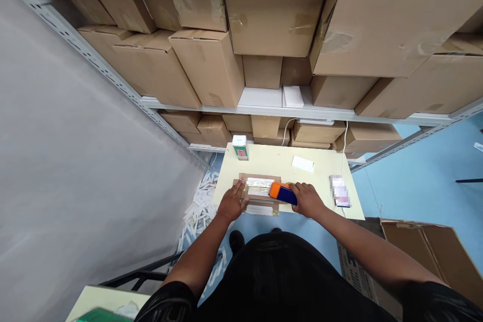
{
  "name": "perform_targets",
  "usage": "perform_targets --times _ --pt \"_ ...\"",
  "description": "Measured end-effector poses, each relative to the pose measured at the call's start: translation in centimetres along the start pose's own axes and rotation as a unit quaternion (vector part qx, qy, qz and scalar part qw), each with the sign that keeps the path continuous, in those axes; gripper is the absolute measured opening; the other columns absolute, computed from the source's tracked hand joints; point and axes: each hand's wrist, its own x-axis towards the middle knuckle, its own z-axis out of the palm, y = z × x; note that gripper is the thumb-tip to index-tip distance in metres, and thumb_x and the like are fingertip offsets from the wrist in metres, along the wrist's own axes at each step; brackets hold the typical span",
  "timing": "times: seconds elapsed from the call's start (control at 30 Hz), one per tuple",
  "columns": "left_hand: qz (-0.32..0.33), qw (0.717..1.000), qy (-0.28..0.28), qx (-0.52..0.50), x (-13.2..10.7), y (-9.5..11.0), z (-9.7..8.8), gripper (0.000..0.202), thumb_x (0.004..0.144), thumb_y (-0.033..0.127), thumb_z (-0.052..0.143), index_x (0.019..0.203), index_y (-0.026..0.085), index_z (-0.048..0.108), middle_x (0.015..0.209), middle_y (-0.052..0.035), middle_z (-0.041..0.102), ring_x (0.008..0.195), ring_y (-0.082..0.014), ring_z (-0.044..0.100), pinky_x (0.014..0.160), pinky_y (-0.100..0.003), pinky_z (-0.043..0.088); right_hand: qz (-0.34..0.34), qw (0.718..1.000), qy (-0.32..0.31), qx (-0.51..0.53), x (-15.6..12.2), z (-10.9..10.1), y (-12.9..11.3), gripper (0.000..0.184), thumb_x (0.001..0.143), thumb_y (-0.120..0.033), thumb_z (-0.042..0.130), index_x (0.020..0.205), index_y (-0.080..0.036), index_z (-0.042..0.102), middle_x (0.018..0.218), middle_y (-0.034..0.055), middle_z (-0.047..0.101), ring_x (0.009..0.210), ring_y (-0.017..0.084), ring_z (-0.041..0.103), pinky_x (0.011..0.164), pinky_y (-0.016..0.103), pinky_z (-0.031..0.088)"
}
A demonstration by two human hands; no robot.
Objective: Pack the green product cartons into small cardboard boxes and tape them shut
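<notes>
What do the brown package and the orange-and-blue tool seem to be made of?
The brown package looks like matte cardboard, from its plain brown surface and straight edges. The glossy strip on it is probably plastic tape, since it catches the light. The orange-and-blue tool is likely smooth plastic, by its strong, even colours.

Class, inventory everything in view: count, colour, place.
Tables: two, yellow, centre, lower left
Taped cardboard: count unclear, brown, table
Tape dispenser: one, orange, blue, over cardboard
Small carton: one, green, white, table
Flat packet: one, white, table
Blurred device: one, pale, table
Shelving: one, white, behind table
Cardboard boxes: many, brown, shelving
Cables: two, white, table's back
Floor: one, blue, beneath
Scraps: many, white, left floor
Floor cardboard: count unclear, brown, right
Wall: one, grey, left
Shoes: two, black, floor
Shirt: one, black, bottom
Left hand: one, on cardboard
Right hand: one, gripping dispenser
</notes>
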Motion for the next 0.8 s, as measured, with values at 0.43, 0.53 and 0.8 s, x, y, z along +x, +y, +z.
perform_targets --times 0.43,0.53,0.8 --pt "0.008 0.998 -0.008 0.068 -0.1 0.0 -0.6 0.07 0.102 0.049 0.042 0.163 0.021 0.02 0.165 -0.0127 0.032 0.149 -0.0303 0.036 0.11 -0.047 0.042 -0.004 0.99 -0.097 0.102 1.4 0.0 4.6 0.048 0.074 -0.033 0.072 0.118 -0.024 0.054 0.103 0.0061 0.073 0.09 0.025 0.067 0.073 0.028 0.041" --pt "0.007 0.997 -0.008 0.077 0.0 0.1 -0.6 0.071 0.102 0.049 0.041 0.163 0.02 0.02 0.165 -0.0134 0.032 0.15 -0.0302 0.035 0.11 -0.046 0.042 -0.016 0.986 -0.105 0.132 0.5 -0.3 7.2 0.042 0.075 -0.034 0.07 0.113 -0.025 0.055 0.101 0.0051 0.074 0.089 0.025 0.069 0.071 0.027 0.041" --pt "-0.011 0.998 -0.018 0.056 0.0 0.2 -0.4 0.07 0.102 0.048 0.042 0.163 0.023 0.019 0.166 -0.0115 0.029 0.15 -0.03 0.034 0.112 -0.047 0.04 -0.026 0.981 -0.15 0.122 0.0 1.1 10.5 0.049 0.074 -0.04 0.069 0.118 -0.025 0.054 0.1 0.0063 0.073 0.089 0.027 0.069 0.073 0.029 0.043"
